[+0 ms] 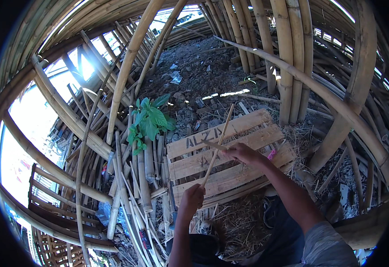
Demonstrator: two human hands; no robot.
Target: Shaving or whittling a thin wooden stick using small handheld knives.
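A thin, pale bamboo stick (216,153) slants up and away over a wooden slatted crate (230,174). Its near end is in the closed fingers of my left hand (192,201). My right hand (241,153) is wrapped round the handle of a knife (213,144), whose flat brownish blade points left and crosses the stick around mid-length. Whether the blade's edge touches the stick, I cannot tell. The handle is mostly hidden inside my fist. Dark lettering marks the crate's far slat, and a small pink thing (272,154) lies by its right side.
A leafy green plant (150,119) grows beyond the crate's left corner. Cut bamboo lengths (146,178) and thin strips lie to the left. Upright bamboo poles (288,58) and a long slanting pole (310,82) stand at right. Shavings (241,231) cover the ground near my feet.
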